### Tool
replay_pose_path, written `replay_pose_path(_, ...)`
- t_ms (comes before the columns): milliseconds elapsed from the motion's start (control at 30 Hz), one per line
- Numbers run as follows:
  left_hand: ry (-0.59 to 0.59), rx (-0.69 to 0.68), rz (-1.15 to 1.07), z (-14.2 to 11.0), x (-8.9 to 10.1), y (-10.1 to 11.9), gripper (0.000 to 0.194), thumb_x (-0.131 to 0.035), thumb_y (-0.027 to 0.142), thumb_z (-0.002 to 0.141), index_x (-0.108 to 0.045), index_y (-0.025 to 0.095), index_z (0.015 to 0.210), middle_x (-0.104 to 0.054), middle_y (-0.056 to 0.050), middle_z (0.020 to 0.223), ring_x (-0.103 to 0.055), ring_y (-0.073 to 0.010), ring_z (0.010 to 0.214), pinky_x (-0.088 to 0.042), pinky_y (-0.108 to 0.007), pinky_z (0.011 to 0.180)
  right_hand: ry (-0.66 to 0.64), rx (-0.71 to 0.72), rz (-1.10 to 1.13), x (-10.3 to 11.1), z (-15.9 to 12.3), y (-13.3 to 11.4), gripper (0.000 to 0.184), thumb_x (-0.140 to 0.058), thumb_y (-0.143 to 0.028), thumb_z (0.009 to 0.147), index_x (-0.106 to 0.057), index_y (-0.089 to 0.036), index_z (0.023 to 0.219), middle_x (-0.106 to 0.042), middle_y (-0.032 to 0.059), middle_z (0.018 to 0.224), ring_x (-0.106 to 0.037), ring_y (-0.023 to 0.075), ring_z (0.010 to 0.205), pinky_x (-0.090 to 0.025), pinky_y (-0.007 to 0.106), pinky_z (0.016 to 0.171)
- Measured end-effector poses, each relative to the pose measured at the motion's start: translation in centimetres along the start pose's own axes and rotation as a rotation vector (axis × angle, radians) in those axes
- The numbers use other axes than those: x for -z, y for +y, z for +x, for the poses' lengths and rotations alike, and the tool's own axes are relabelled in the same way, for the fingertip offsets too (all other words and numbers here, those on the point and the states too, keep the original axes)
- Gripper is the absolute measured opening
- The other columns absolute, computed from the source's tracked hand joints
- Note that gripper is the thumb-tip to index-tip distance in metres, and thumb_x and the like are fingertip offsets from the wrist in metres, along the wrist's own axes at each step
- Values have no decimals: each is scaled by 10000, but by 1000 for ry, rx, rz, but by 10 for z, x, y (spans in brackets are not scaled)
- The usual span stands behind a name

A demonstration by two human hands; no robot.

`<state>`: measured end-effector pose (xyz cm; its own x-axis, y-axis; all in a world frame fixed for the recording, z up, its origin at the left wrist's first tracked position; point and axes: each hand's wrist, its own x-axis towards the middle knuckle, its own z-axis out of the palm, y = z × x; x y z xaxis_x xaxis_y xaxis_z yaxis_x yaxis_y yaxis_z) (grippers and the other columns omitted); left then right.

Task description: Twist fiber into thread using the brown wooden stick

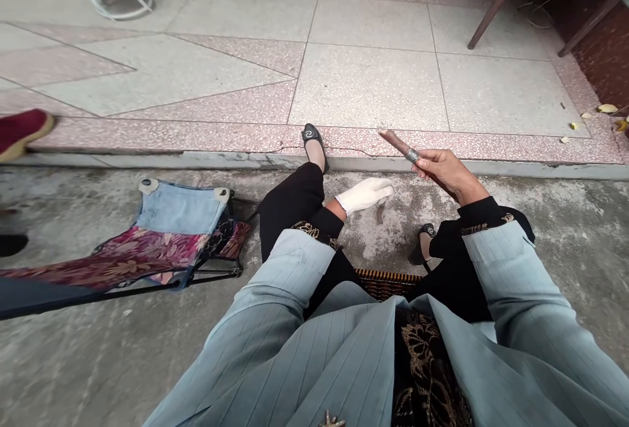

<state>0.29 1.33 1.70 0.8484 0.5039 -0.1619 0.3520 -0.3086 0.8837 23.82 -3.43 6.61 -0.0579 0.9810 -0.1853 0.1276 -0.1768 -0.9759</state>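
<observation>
I can see the stick clamped between the thumb and fingers of the bare right hand, its wire wrapping right at their tips, its free end pointing toward the step's front edge, while the gloved left hand, fingers straight and together, hovers nearby.

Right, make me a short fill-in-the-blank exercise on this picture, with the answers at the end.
The left hand wears a glove coloured ____.
The bare hand holding the brown stick is the person's ____ one.
The silvery coil is wrapped around the brown ____.
The floral folding chair stands on the person's ____ side.

Missing words: white; right; stick; left.
</observation>
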Motion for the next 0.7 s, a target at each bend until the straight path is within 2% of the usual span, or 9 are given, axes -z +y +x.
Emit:
replay_pose_path(100, -71, -32, -3, -1, -4, 4, 319, -472, 415, 923, -636, 163, 817, -600, -4, 669, -516, -125, 611, -374, -230, 606, 153, -44, -318, 2, 8, 8, 353, -646, -343, 801, -717, -146, 1086, -654, 47, 790, -509, 127, 603, -388, 264, 569)
replay_pose_path(167, -62, -35, 5, -3, -5, 7, 284, -518, 393, 898, -647, 164, 792, -604, -8, 665, -528, -129, 633, -372, -228, 622, 158, -75, -643, 4, 9, 9, 296, -600, -319, 837, -729, -156, 1048, -648, 55, 782, -517, 147, 638, -365, 275, 585)
replay_pose_path(267, -25, -27, 37, -5, -2, 8, 245, -549, 369, 871, -657, 164, 791, -625, -15, 699, -548, -145, 688, -375, -230, 656, -2, -147, -1024, 2, 7, 8, 239, -564, -288, 871, -739, -165, 977, -666, 84, 819, -525, 168, 669, -338, 291, 601)
replay_pose_path(333, -10, -23, 62, -5, -1, 8, 227, -565, 365, 853, -665, 166, 809, -641, -18, 735, -553, -157, 714, -376, -235, 671, -170, -222, -1143, 0, 5, 7, 189, -575, -245, 858, -742, -161, 889, -673, 98, 807, -533, 173, 654, -333, 298, 596)
replay_pose_path(467, 7, -16, 89, -5, 0, 8, 216, -575, 362, 846, -678, 172, 848, -647, -21, 756, -554, -162, 730, -377, -241, 680, -503, -329, -1042, -5, 1, 12, 95, -667, -209, 785, -733, -173, 727, -658, 67, 667, -544, 164, 577, -343, 292, 568)
replay_pose_path(533, 33, -11, 76, -5, 1, 9, 202, -578, 350, 850, -680, 176, 859, -646, -19, 755, -556, -161, 746, -380, -239, 688, -683, -358, -853, -7, -1, 12, 84, -710, -254, 759, -756, -184, 760, -655, 36, 626, -551, 150, 559, -362, 273, 560)
replay_pose_path(600, 77, 4, 33, -4, 2, 8, 185, -576, 334, 855, -678, 180, 859, -640, -15, 741, -562, -160, 755, -383, -240, 691, -847, -335, -643, -8, -5, 8, 178, -726, -320, 754, -782, -191, 864, -675, 17, 655, -560, 131, 572, -386, 252, 568)
replay_pose_path(667, 122, 19, -22, -4, 2, 8, 174, -576, 320, 860, -675, 177, 856, -635, -16, 732, -569, -161, 757, -388, -245, 689, -902, -248, -450, -5, -9, 1, 294, -721, -366, 768, -778, -193, 1000, -703, 15, 739, -566, 115, 604, -411, 240, 590)
replay_pose_path(700, 139, 24, -40, -3, 2, 7, 175, -574, 317, 864, -674, 173, 856, -631, -18, 726, -570, -161, 754, -388, -248, 685, -865, -199, -364, -2, -10, -3, 347, -720, -377, 775, -762, -194, 1067, -712, 17, 784, -564, 108, 618, -420, 239, 601)
